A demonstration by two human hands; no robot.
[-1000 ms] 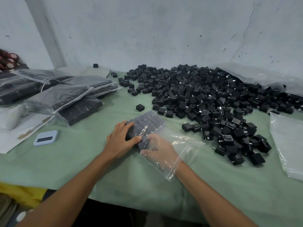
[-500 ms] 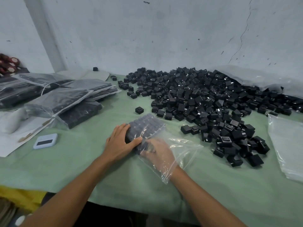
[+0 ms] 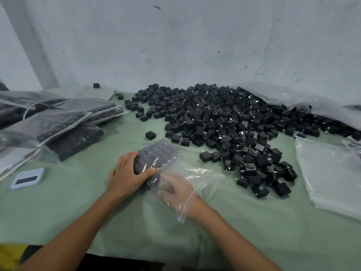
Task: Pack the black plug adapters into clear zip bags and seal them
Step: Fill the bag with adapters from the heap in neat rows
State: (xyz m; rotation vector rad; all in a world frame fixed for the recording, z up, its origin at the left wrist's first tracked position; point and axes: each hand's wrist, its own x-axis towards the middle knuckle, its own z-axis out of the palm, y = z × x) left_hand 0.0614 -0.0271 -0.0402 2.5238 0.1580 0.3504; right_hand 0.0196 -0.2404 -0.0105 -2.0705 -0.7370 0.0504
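Bag point(image 3: 197, 178) long axis near-right to far-left — mouth nearest.

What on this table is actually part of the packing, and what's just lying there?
In use: left hand, right hand inside the clear bag, adapter block, loose adapter pile, filled bags, spare empty bags.

Lying about: blue gadget, white papers.
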